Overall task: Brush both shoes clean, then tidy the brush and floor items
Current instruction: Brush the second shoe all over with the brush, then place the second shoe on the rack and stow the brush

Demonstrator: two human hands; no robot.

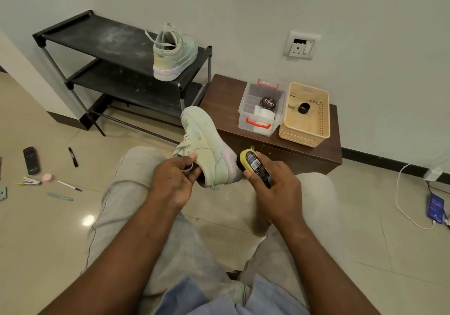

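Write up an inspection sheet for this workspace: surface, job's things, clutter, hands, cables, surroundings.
Surface: glossy beige tile floor.
Job's things: shoe held over the lap, brush at its heel; second shoe atop the black rack.
Clutter: remote, marker, pen, pink disc on the floor, left.
Hands: left hand grips the shoe; right hand grips the brush.
Cables: white cable to a blue device on the floor, right.
Surroundings: brown cabinet bearing clear box with polish tin, beige basket; wall socket.
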